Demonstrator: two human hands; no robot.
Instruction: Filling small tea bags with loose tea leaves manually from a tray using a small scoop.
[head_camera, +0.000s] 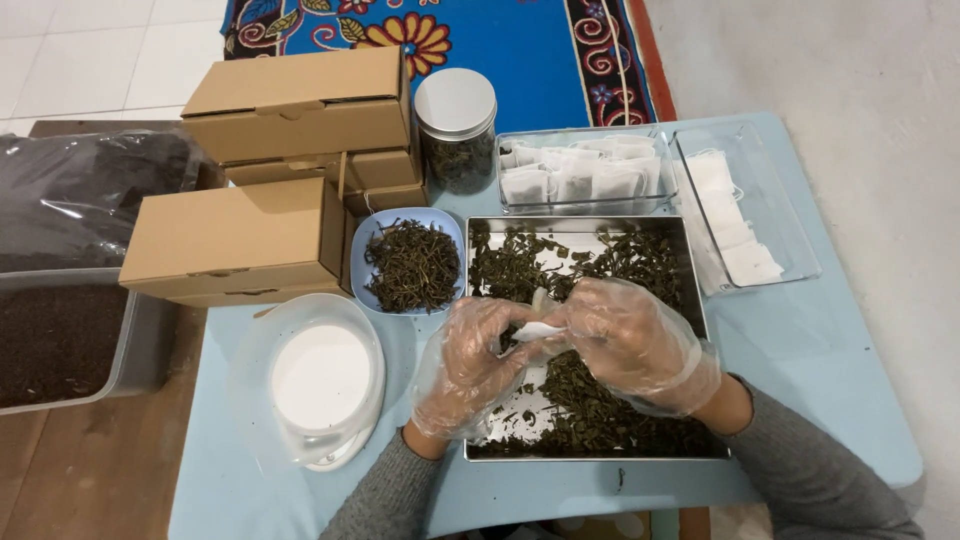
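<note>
Hands, left (470, 362) and right (630, 345), pinch a small white sachet (535, 330), mostly hidden by gloved fingers.

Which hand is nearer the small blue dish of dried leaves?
Left. The left hand sits just below and right of the small blue dish of dried leaves; the right hand is farther right, over the square metal tray.

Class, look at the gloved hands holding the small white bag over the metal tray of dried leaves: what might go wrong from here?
1. The small white bag, pinched between left hand and right hand, might tear or spill leaves.
2. Leaves may scatter past the metal tray onto the blue table.
3. A forearm might nudge the white scale beside the tray.
</note>
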